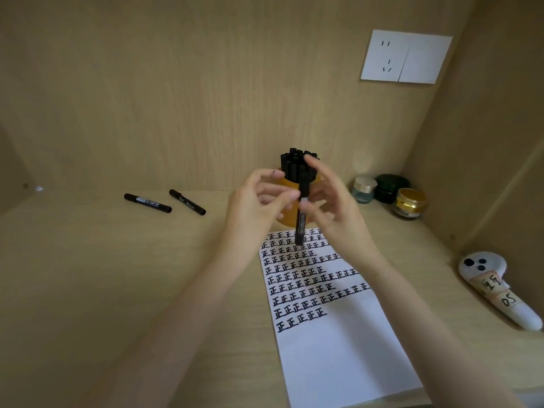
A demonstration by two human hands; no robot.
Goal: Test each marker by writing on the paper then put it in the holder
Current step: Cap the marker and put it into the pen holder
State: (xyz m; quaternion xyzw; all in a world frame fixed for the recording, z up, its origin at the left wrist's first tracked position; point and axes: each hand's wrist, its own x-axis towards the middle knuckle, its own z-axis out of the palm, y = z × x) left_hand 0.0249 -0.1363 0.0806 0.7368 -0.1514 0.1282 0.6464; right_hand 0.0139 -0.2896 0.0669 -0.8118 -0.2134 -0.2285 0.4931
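Both hands are up in front of the holder (285, 217), with one black marker (301, 223) between them. It stands roughly upright, clear of the bench (117, 275).
Left hand (256, 201): fingers curled, tips pinching the marker's upper barrel from the left.
Right hand (334, 207): thumb pressed on the barrel from the right with the lower fingers curled behind it. The index finger sticks up past the packed markers (295, 163).
I can't tell if the cap is on, as my fingers cover that part.
The marker's lower end hangs over the top rows of the paper (347, 363). The paper's upper half is full of black characters and its lower half is white.
The holder is orange, stands just beyond the paper's far edge and is crammed with black markers standing on end.
Two loose markers lie on the bench to the left, well apart from the holder: one (147, 203), another (187, 202).
At right rear are three small jars (391, 188). A white handheld device (497, 293) lies at the right edge, and there is a socket plate (406, 55) on the back wall.
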